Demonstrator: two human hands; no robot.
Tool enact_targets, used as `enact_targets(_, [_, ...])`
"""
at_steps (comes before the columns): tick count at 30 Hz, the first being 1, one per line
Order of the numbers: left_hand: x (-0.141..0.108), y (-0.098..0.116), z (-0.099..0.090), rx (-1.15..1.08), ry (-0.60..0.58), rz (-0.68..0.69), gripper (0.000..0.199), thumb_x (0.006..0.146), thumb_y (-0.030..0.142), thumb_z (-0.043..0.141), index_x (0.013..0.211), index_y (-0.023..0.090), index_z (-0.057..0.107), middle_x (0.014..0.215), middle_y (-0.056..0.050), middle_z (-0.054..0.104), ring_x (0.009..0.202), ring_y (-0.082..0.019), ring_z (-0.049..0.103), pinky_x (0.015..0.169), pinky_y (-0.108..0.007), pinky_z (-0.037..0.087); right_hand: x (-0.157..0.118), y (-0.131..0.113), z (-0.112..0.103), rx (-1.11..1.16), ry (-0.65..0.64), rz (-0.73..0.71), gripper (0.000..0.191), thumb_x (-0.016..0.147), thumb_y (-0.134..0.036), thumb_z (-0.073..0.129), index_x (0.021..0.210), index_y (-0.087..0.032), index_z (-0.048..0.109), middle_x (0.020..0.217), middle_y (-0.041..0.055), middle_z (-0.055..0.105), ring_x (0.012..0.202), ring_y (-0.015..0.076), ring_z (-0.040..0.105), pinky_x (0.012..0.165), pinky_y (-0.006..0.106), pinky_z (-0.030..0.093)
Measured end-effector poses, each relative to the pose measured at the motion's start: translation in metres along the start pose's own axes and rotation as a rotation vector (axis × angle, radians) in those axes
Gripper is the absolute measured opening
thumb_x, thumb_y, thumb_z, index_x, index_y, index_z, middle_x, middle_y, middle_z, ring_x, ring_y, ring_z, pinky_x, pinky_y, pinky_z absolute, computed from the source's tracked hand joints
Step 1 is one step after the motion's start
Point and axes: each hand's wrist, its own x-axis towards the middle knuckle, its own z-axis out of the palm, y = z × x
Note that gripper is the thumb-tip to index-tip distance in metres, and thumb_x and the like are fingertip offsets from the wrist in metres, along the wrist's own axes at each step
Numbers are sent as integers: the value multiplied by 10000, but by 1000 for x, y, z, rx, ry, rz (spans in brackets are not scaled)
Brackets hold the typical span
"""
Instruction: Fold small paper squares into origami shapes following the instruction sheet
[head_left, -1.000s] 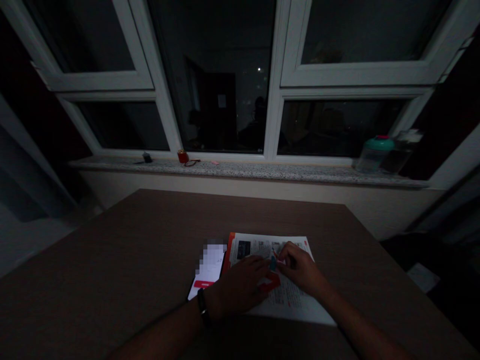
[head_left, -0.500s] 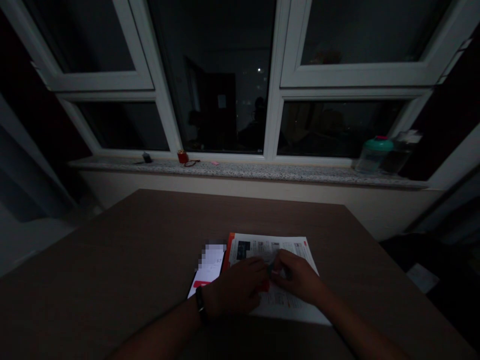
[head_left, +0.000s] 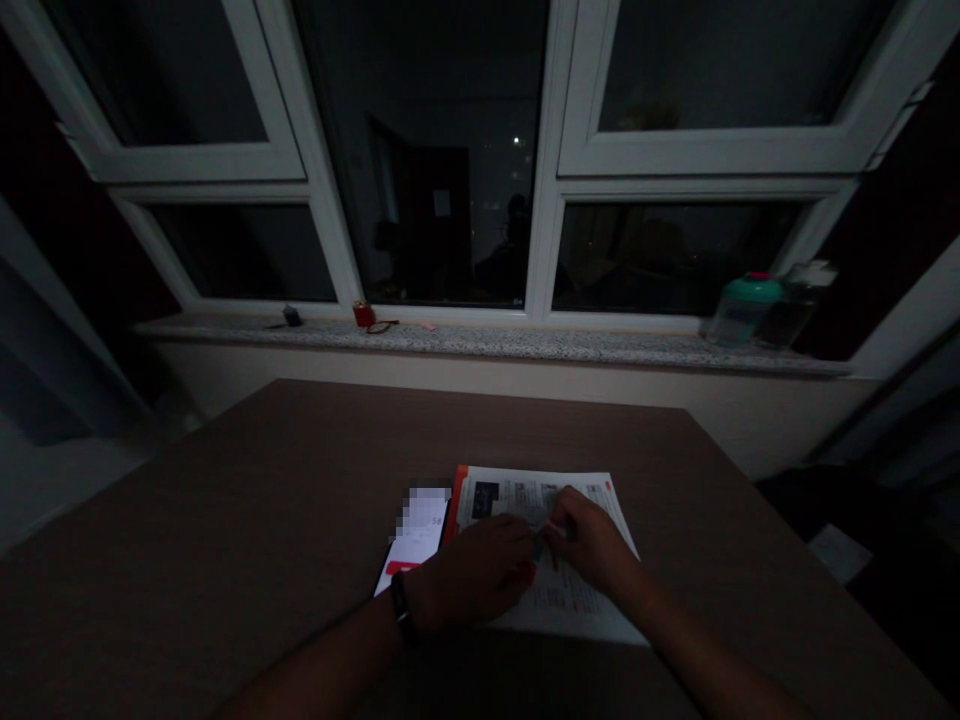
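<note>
A printed sheet or booklet (head_left: 577, 605) with a red-orange left edge lies on the table below both hands. My left hand (head_left: 480, 565), a dark band on its wrist, rests over the booklet's left part with its fingers curled around a small red object (head_left: 523, 573). My right hand (head_left: 589, 535) is closed in a pinch just to the right, over the page. Something thin and pale shows at its fingertips, too small and dim to name. A little teal bit (head_left: 538, 546) appears between the two hands.
A lit phone (head_left: 420, 525) lies left of the booklet on the brown table (head_left: 300, 480). Behind, the stone windowsill (head_left: 480, 340) carries a small red jar (head_left: 364, 314), a dark little bottle (head_left: 292, 316) and a clear container with a teal lid (head_left: 754, 289).
My right hand has lifted slightly and turned, its fingertips a bit farther up the page. My left hand has barely moved. The number on the phone changed from 57 to 58.
</note>
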Motion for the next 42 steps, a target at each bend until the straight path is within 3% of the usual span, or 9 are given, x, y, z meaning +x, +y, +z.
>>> enact_targets(7, [3,6,-1,43,-3,-30,59,926,158,527,976,188,536,1095,-67,598,1061,-229,547,927,-330,451,1,7,0,-64,81,34,207,821,-168,571,724,-231,399,757,-7,522,707,174,524,619,260,349])
enact_targets(12, [6,4,5,73,-8,-60,10,949,193,551,952,191,541,1057,-51,597,1019,-214,548,860,-302,459,-2,4,-1,-54,22,22,161,842,-187,585,755,-226,455,786,-3,549,726,175,541,645,268,372])
enact_targets(23, [3,-2,13,74,10,-54,99,901,176,620,963,187,544,1066,-42,587,1022,-218,529,879,-315,448,-7,-5,-7,23,-94,-95,130,826,-151,605,830,-227,500,860,1,563,806,179,561,707,274,413])
enact_targets(32, [5,2,6,21,-19,-73,85,906,168,594,960,202,537,1086,-45,583,1043,-226,530,887,-316,449,0,0,-2,-88,27,-34,176,810,-139,554,738,-227,420,808,3,541,776,183,539,674,266,381])
enact_targets(36, [4,3,5,21,-27,-68,223,899,150,591,1109,207,540,1163,-55,576,1107,-235,520,966,-341,435,0,3,-1,-123,91,10,147,812,-176,555,742,-229,437,781,6,551,764,190,546,663,272,378])
enact_targets(42, [3,6,8,41,-5,-90,363,916,150,580,1264,216,498,1254,-73,552,1182,-246,492,1025,-367,418,1,15,-1,35,151,128,155,821,-268,581,733,-231,458,723,-4,569,671,177,536,605,268,374])
